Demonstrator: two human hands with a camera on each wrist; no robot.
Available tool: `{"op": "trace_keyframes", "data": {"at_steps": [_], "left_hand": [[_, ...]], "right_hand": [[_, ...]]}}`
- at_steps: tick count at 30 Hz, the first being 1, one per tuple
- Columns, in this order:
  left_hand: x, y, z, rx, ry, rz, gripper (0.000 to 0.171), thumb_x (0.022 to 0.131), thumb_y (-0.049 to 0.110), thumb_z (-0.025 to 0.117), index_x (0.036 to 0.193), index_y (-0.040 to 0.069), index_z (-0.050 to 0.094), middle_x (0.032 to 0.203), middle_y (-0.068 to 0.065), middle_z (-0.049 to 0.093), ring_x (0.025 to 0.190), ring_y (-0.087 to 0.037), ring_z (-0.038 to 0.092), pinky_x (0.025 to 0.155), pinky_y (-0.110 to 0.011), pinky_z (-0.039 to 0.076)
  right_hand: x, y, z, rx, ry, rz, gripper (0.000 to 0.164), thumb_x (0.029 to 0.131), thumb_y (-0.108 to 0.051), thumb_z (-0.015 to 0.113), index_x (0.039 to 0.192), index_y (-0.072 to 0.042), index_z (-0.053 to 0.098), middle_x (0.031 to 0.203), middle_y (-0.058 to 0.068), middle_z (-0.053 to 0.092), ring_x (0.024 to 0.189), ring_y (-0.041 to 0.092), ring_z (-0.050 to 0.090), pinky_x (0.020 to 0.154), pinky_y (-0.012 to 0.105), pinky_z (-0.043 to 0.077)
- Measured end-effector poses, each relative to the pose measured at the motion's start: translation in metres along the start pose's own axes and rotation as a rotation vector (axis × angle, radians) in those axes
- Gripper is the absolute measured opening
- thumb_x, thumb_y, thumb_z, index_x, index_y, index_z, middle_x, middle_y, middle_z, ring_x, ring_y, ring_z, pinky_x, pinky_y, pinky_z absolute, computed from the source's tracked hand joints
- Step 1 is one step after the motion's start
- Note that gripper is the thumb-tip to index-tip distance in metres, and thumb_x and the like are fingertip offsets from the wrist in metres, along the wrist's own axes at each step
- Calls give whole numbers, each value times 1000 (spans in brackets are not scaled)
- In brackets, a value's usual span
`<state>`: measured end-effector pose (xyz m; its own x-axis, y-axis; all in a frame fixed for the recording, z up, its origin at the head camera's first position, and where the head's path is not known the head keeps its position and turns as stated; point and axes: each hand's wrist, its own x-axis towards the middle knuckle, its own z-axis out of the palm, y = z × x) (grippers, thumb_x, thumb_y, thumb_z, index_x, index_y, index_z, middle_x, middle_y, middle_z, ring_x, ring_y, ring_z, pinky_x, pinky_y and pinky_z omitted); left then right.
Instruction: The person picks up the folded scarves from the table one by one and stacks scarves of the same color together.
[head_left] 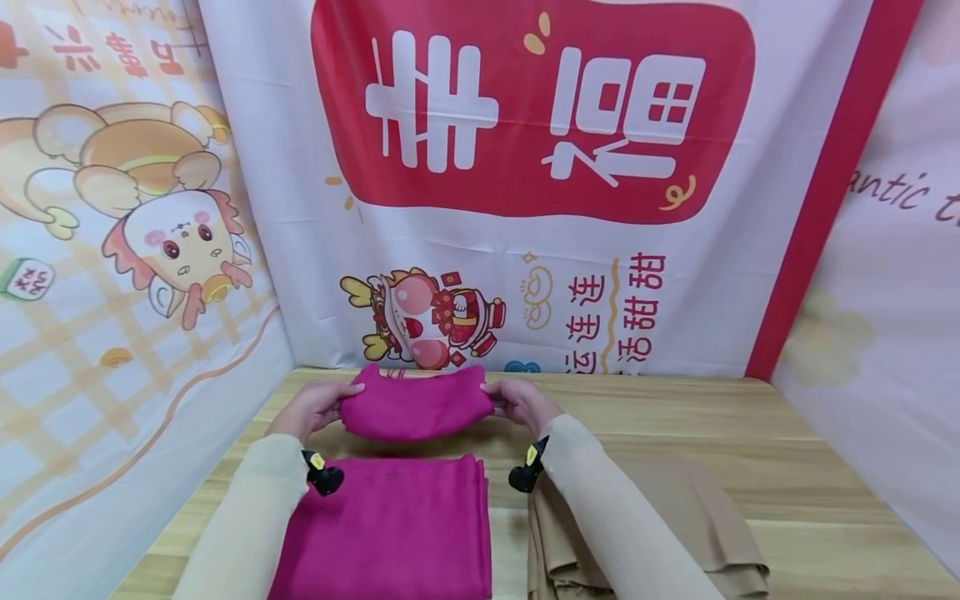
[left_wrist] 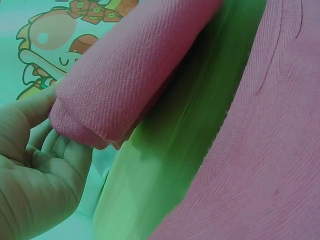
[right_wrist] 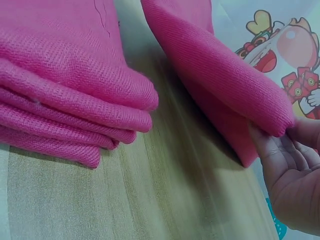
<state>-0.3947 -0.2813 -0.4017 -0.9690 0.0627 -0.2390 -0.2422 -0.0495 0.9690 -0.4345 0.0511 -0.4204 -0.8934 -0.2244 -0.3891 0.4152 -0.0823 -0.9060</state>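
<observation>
A folded magenta cloth (head_left: 416,406) is stretched between both hands near the back of the table, its middle sagging slightly. My left hand (head_left: 321,407) pinches its left end, thumb on top and fingers beneath, as the left wrist view shows on the folded edge (left_wrist: 115,85). At the other end my right hand (head_left: 525,403) grips the corner between thumb and fingers; in the right wrist view part of the cloth (right_wrist: 225,75) hangs below. Closer to me lies a stack of folded magenta cloth (head_left: 390,525), its several layers (right_wrist: 75,105) showing at the side.
Brown folded cloth (head_left: 675,517) lies to the right, partly under the right sleeve. The wooden table (head_left: 750,433) ends at a printed white backdrop (head_left: 675,292) behind. Another printed sheet (head_left: 90,292) stands along the left side.
</observation>
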Motion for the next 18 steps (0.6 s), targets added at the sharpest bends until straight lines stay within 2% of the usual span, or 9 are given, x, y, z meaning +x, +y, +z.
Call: {"op": "trace_keyframes", "data": {"at_steps": [11,18], "left_hand": [[-5,1,-3,-37,-30,4,5,83,8,61,85,3,63,77,-5,65,70,-15,62,67,-29,52],[-11,4,-4,-41,-45,8,6,83,8,61,81,6,66,77,-5,66,69,-16,63,67,-28,52]], "right_hand": [[-11,-7,3,60,40,45,23,84,-10,60,104,2,59,84,13,65,70,19,63,70,30,51],[-21,-13,5,54,22,31,23,83,-9,61,103,3,59,84,13,65,70,19,63,70,29,51]]}}
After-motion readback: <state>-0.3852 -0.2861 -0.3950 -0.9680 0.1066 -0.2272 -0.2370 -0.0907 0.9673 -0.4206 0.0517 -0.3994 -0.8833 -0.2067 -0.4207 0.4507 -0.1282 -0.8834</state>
